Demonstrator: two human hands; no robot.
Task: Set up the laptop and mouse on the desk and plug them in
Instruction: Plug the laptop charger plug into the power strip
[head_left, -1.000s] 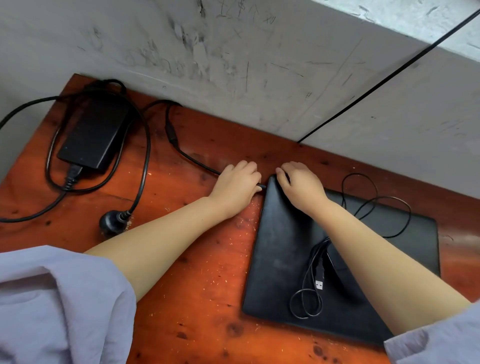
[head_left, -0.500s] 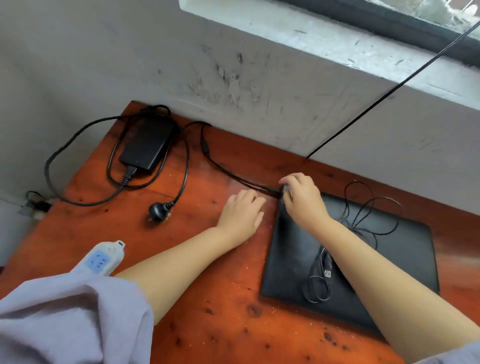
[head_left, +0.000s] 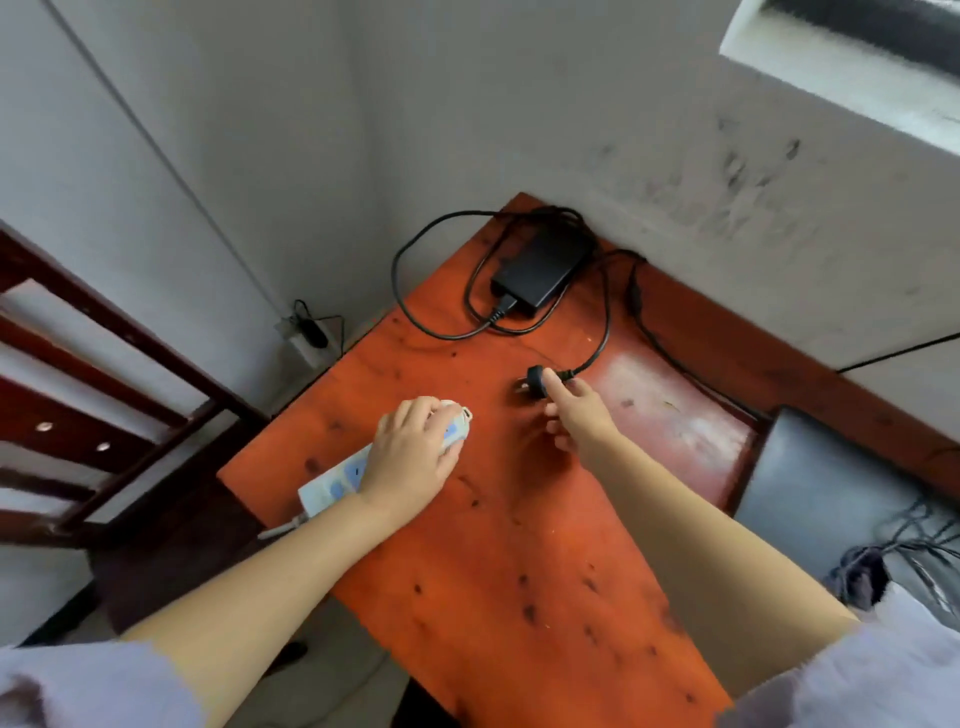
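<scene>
A closed black laptop lies at the desk's right, with a black mouse and its tangled cable on the lid. The black power brick sits at the far corner, its cord looping to a black plug on the desk. My right hand reaches the plug, the forefinger touching it, fingers apart. My left hand lies curled over a white power strip with blue sockets near the desk's left edge.
The orange-red wooden desk stands in a corner of grey walls. A wall socket with a black plug is low on the left wall. A dark wooden frame stands left of the desk.
Both hands left the laptop's corner and moved left. My left hand now covers the power strip, my right hand has reached the loose plug. The view swung left.
</scene>
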